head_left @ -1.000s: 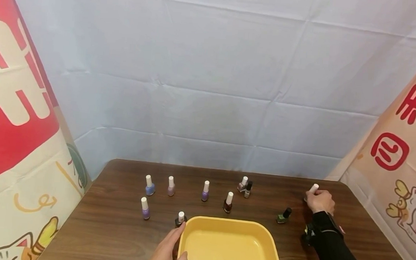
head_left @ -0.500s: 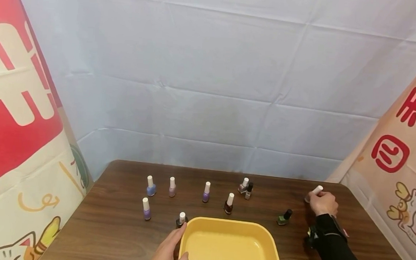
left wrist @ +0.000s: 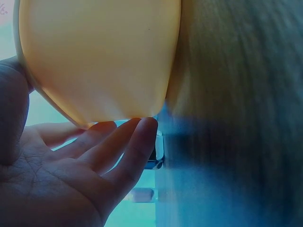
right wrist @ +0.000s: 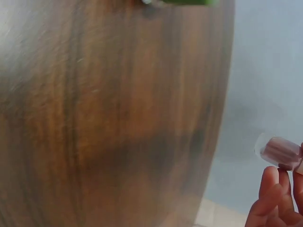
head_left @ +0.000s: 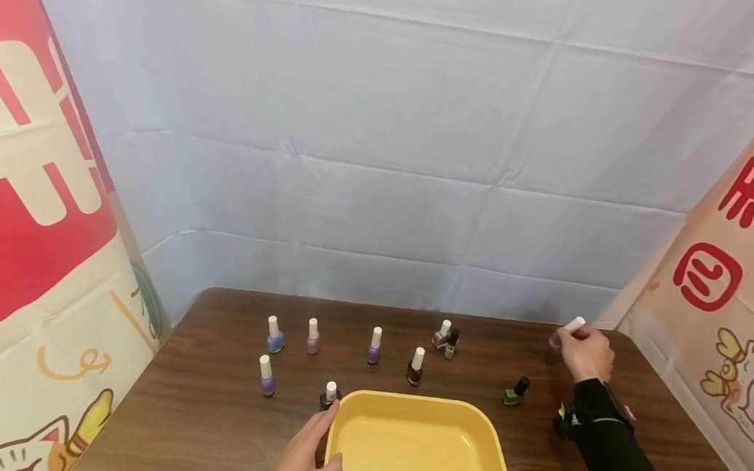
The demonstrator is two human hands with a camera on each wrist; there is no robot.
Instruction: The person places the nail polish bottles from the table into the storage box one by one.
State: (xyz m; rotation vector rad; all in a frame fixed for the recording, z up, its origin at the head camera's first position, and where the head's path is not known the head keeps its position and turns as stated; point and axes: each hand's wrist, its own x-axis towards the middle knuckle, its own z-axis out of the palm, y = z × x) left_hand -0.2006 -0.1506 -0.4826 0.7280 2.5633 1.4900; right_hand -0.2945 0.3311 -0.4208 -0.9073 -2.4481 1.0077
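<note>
In the head view, my right hand (head_left: pixel 587 354) pinches a white-capped nail polish bottle (head_left: pixel 555 341) by its cap at the table's far right. The right wrist view shows the bottle's mauve-pink glass body (right wrist: pixel 280 152) off the table, tilted. My left hand (head_left: pixel 306 455) holds the left wall of a yellow tray (head_left: pixel 414 400), thumb over the rim and fingers along the outside. A dark nail polish bottle (head_left: pixel 330 396) with a white cap stands just beyond those fingertips. A green nail polish bottle (head_left: pixel 514 392) stands between the tray and my right arm.
Several nail polish bottles stand across the brown table (head_left: pixel 206 428): a blue one (head_left: pixel 275 342), a pink one (head_left: pixel 313 343), purple ones (head_left: pixel 375 351), a dark red one (head_left: pixel 414 373) and a close pair (head_left: pixel 446 339). A pale cloth (head_left: pixel 384 134) hangs behind.
My right hand has raised the nail polish bottle off the table, moving slightly up and away. The left hand and the tray stay put.
</note>
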